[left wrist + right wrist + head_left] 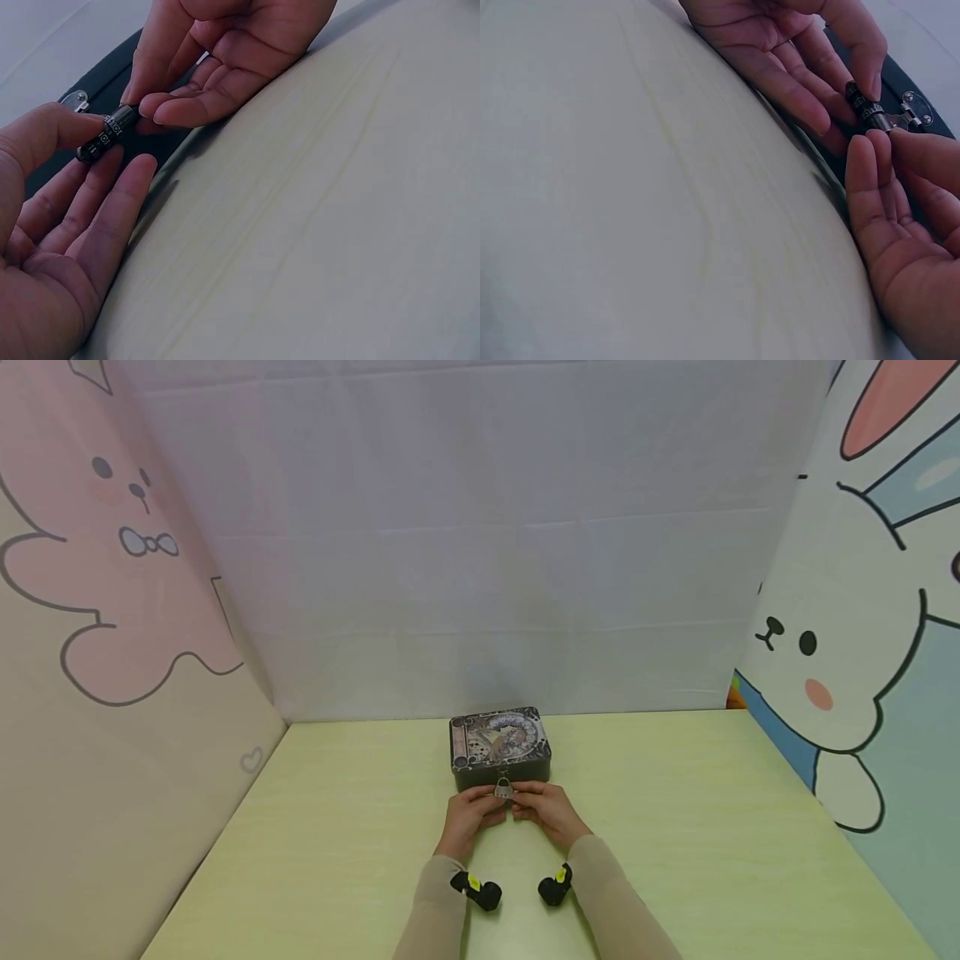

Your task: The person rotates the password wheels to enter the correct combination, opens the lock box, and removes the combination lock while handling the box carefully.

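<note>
A dark tin box (500, 747) with a printed lid sits on the table, its lid down. From the metal clasp (911, 112) on its front hangs a small combination padlock (111, 132) with rows of number dials. My left hand (465, 820) pinches one end of the padlock, thumb (75, 129) on top by the dials and fingers beneath. At the padlock's other end, the right hand (553, 814) holds it between thumb and fingertips. Both hands are right in front of the box, palms turned toward each other.
The pale yellow-green table (360, 827) spreads around the box. A white cloth wall (480, 560) rises behind it, with cartoon-printed panels at left (127, 635) and right (847, 677). Black wrist cameras (483, 895) are strapped over the beige sleeves (435, 910).
</note>
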Motion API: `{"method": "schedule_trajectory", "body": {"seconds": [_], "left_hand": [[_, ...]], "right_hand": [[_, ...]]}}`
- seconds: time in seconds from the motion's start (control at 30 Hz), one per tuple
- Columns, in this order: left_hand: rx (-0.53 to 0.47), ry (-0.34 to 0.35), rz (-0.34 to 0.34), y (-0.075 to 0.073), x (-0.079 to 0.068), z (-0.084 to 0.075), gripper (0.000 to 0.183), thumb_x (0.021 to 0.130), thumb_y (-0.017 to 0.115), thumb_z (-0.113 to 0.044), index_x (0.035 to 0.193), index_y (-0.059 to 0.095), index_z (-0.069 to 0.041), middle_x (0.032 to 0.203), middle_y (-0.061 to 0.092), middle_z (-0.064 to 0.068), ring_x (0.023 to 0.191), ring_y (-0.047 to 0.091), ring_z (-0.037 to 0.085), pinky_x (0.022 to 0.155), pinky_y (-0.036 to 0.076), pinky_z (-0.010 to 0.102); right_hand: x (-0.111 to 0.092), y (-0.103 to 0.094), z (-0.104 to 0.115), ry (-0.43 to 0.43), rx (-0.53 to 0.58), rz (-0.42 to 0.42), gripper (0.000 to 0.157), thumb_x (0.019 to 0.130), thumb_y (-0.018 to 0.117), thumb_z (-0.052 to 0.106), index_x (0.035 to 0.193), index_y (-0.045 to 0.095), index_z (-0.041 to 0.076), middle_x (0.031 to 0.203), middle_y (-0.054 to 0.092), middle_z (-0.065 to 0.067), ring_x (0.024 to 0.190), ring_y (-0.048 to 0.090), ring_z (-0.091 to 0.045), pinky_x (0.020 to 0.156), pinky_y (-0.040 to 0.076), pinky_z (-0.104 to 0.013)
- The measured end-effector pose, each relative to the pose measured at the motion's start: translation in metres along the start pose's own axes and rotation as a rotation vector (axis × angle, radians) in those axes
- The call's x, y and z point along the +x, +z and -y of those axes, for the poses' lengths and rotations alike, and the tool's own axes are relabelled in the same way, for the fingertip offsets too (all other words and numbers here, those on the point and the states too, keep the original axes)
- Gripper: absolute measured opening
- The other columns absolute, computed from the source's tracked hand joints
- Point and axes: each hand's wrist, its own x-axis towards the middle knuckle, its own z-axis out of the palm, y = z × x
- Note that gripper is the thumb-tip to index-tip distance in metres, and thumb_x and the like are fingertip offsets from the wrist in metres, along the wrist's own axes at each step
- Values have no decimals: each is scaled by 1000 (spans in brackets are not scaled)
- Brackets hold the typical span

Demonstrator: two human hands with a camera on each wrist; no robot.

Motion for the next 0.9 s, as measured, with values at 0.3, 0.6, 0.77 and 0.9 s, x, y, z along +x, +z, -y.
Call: {"method": "schedule_trajectory", "body": {"seconds": [0.3,0.6,0.77,0.9], "left_hand": [[-3,4,26,-1,-2,0,33,80,68,-2,110,60,10,96,66,15,78,66,23,73,56,35],[-15,0,35,-2,-1,-1,33,81,65,0,112,59,11,97,65,16,80,66,22,74,56,35],[-13,-16,46,-3,0,-2,34,82,65,-2,113,59,10,101,65,16,82,66,23,75,55,36],[-18,-20,63,-3,-3,-6,34,83,64,0,115,57,11,101,65,18,84,65,25,78,54,39]], "right_hand": [[0,0,0,19,0,-15,33,87,55,-4,119,52,-14,88,64,-7,71,61,-14,68,56,-27],[-1,0,2,15,-5,-3,34,87,56,-3,119,51,-15,88,63,-7,71,61,-14,68,55,-28],[-1,0,1,16,-5,-8,34,87,57,-2,118,52,-15,88,63,-7,71,61,-13,68,55,-27],[-1,0,1,14,-4,-9,34,87,57,-3,118,52,-15,87,63,-7,71,61,-13,67,55,-27]]}}
